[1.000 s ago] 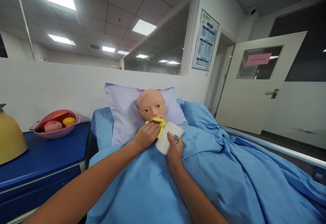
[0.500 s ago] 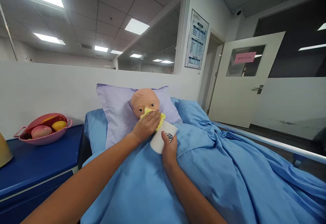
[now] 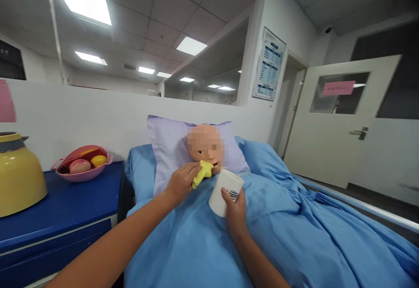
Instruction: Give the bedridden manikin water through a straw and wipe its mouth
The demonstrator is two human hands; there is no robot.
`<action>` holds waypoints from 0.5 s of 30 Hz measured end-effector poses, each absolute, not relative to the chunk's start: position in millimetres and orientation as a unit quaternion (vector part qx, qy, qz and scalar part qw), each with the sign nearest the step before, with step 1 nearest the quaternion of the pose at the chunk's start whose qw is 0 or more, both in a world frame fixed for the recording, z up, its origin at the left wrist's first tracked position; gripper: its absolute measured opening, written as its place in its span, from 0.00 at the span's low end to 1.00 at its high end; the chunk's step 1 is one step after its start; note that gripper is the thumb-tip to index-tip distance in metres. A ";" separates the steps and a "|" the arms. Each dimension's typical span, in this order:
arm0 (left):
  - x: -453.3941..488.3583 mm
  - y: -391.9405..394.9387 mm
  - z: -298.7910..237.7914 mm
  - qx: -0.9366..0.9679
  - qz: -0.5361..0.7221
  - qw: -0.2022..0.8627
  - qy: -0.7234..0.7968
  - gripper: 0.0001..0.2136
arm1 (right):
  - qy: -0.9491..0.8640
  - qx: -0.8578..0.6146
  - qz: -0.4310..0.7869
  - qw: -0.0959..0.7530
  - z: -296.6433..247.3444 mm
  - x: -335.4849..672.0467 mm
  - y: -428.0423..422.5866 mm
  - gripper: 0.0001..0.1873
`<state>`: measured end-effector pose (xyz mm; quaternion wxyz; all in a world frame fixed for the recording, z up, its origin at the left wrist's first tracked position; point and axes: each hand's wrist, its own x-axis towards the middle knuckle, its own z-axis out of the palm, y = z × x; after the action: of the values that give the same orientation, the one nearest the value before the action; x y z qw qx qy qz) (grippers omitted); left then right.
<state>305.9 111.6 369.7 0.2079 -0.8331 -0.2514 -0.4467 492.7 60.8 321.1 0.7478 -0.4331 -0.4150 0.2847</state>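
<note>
My left hand (image 3: 181, 184) pinches a crumpled yellow cloth (image 3: 203, 173), held by the mouth and chin of a manikin (image 3: 203, 145). Whether the cloth touches the manikin cannot be made out. Just right of and below the chin, my right hand (image 3: 236, 207) grips a white mug (image 3: 220, 194) with a black striped mark on its side. The mug tilts slightly, its rim toward the upper right; its contents are hidden. The manikin's head rests on a lilac pillow (image 3: 170, 142), and a blue quilt (image 3: 183, 244) covers the bed below it.
A blue bedside cabinet (image 3: 81, 200) stands at the left, bearing a pink basket (image 3: 83, 175) of fruit and a yellow thermos jug (image 3: 19, 179). A metal bed rail (image 3: 360, 205) runs along the right. Behind are a white partition (image 3: 121, 113) and an open door (image 3: 330, 148).
My left hand has drawn the yellow cloth down and left off the manikin's nose and mouth, bunching it. My right hand still holds the mug. The view has swung left, showing more of the jug.
</note>
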 end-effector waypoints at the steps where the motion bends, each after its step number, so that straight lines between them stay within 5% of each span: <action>1: 287.5 108.4 373.3 -0.817 -0.472 0.174 -0.283 0.20 | -0.432 -0.449 0.269 0.734 318.1 490.6 58.0 0.30; 6: 156.1 96.6 375.4 -0.692 -0.561 0.017 -0.454 0.17 | -0.458 -0.549 0.182 0.675 293.9 460.4 43.3 0.33; 11: 18.3 92.8 337.1 -0.515 -0.606 -0.157 -0.585 0.11 | -0.503 -0.544 0.246 0.624 281.6 382.1 42.1 0.35; 15: -67.6 89.6 297.3 -0.452 -0.596 -0.192 -0.635 0.13 | -0.554 -0.487 0.325 0.592 286.9 279.6 57.8 0.34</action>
<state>-67.6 89.6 297.3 -0.1920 -0.4521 -0.6353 -0.5959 279.6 57.8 286.9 0.5918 -0.4867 -0.5545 0.3247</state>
